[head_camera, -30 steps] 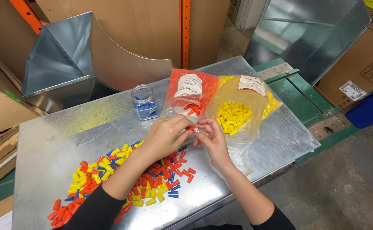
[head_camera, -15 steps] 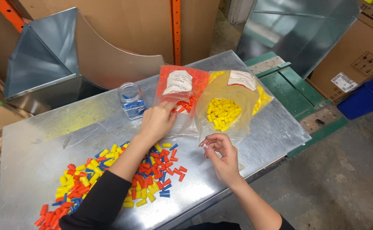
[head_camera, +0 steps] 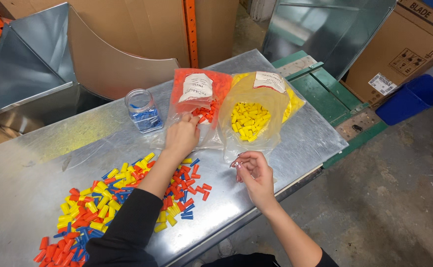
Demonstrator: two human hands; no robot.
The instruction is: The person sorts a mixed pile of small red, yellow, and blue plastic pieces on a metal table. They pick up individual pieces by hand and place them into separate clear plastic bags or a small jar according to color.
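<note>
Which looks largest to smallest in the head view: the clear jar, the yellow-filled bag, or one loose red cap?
1. Yellow-filled bag, clearly largest.
2. Clear jar.
3. Loose red cap, smallest, despite lying nearer the camera.

The hands, together over the mixed pile a second ago, are now apart: the left hand (head_camera: 183,136) reaches into the orange bag (head_camera: 200,101), the right hand (head_camera: 254,173) drifts near the worktop's edge.

Jar (head_camera: 144,110) left of two bags (head_camera: 196,106), loose pile (head_camera: 122,198) before them
</note>
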